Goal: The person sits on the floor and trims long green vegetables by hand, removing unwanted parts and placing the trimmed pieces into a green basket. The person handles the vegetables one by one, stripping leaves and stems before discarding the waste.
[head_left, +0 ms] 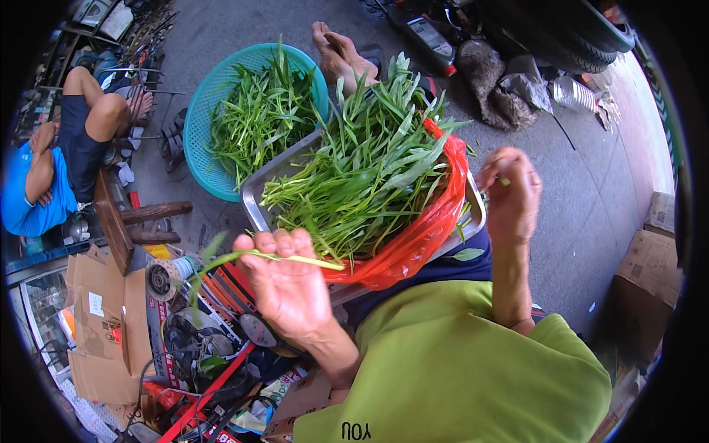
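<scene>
My left hand [292, 284] is palm up, its thumb and fingers closed on a single water spinach stem [295, 258]. Leaves trail from the stem's left end. To the right, my right hand [512, 193] is raised with curled fingers around a short green stem piece [504, 180]. On my lap, a metal tray [255, 193] bears a heap of water spinach [362, 170]. A red plastic bag [436, 244] lies under and around the heap's right and front sides. Beyond it stands a turquoise plastic basket [198, 140] with more leafy stems [258, 118].
Bare feet [343, 55] rest past the tray. A person in blue [40, 184] sits at the far left near a wooden stool [122, 214]. Open cardboard boxes [103, 317] and clutter crowd the lower left. Tyres [569, 37] and a dark bottle [428, 40] are at the back right.
</scene>
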The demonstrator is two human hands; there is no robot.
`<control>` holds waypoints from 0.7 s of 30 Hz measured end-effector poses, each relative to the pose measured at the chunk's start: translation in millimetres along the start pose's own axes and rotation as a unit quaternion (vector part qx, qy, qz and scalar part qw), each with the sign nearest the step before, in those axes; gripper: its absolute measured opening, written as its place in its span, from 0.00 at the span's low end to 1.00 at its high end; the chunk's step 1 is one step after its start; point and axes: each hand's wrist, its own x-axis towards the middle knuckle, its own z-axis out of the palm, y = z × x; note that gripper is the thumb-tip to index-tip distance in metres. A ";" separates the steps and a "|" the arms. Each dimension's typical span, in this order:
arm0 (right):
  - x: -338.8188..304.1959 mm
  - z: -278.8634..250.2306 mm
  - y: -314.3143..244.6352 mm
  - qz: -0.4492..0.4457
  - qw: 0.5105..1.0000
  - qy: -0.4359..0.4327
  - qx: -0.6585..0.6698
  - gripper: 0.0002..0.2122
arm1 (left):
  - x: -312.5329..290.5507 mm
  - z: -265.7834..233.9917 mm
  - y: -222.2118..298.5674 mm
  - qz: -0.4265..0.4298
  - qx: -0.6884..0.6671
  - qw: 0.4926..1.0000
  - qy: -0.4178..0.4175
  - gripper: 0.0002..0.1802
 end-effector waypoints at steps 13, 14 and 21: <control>31.7 -126.5 18.2 -0.034 0.862 0.116 -0.493 0.11 | 189.6 -89.4 44.2 0.048 0.715 0.695 0.054 0.25; 28.3 -127.2 20.1 -0.037 0.837 0.109 -0.534 0.11 | 185.5 -90.4 40.0 0.090 0.737 0.666 0.063 0.23; 31.0 -77.9 38.0 -0.096 0.845 0.000 -0.526 0.08 | 135.3 -73.7 -13.3 0.159 0.718 0.677 -0.014 0.07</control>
